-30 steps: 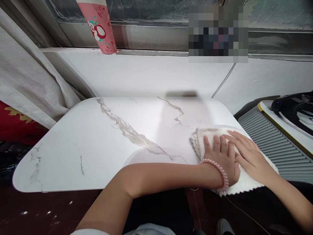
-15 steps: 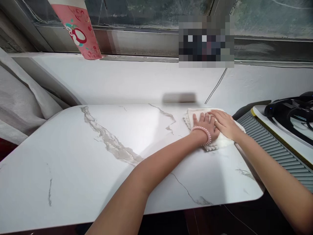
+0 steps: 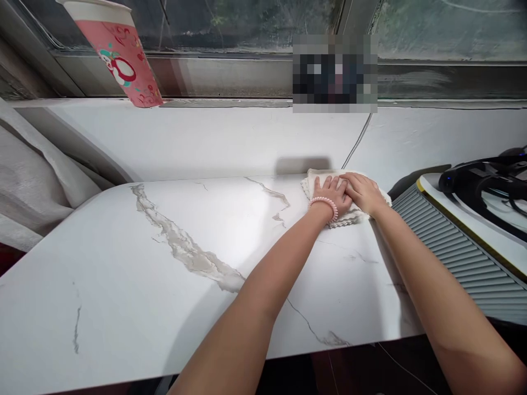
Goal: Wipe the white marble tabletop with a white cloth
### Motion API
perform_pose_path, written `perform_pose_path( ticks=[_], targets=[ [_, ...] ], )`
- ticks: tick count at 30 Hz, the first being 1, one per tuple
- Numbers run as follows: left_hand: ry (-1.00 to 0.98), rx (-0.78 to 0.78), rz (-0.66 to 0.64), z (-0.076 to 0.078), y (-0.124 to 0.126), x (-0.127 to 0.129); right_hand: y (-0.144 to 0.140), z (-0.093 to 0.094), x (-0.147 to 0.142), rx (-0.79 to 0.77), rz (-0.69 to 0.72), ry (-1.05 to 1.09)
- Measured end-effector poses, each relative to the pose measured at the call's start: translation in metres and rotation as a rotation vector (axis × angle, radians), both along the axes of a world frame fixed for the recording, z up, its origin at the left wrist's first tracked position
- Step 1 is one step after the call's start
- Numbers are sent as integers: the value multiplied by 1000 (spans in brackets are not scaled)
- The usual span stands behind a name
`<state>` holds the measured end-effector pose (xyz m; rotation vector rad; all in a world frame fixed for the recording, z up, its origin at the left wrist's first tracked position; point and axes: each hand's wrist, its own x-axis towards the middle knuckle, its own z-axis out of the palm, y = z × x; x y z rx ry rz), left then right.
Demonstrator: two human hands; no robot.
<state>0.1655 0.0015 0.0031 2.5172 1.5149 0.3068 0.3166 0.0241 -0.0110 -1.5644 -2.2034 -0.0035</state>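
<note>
A white cloth (image 3: pixel 349 218) lies flat at the far right corner of a white marble-patterned table (image 3: pixel 164 274), close to the wall. My left hand (image 3: pixel 330 193), with a pink coiled band on its wrist, presses flat on the cloth with fingers spread. My right hand (image 3: pixel 363 191) lies flat on the cloth right beside it, overlapping the left hand's edge. Both arms reach across the table from the near side. Most of the cloth is hidden under the two hands.
A pink paper cup (image 3: pixel 119 52) stands on the window sill at the far left. A grey ribbed appliance (image 3: pixel 453 252) with a black device on top (image 3: pixel 481 178) sits right of the table. A curtain (image 3: pixel 37 175) hangs at the left. A thin cable (image 3: pixel 357 141) runs down the wall.
Both hands have pushed the cloth away from me, from the near right edge of the table to its far right corner by the wall.
</note>
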Motion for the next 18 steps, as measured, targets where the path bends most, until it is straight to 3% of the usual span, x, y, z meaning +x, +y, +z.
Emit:
perform_pose_path(
  ticks=[8,18],
  targets=[
    [27,50,44,-4,-51,5,-36,-3,14,-11,89,130],
    [48,106,-134,0,-145,2,-157,-5,31,-46,11,-73]
  ],
)
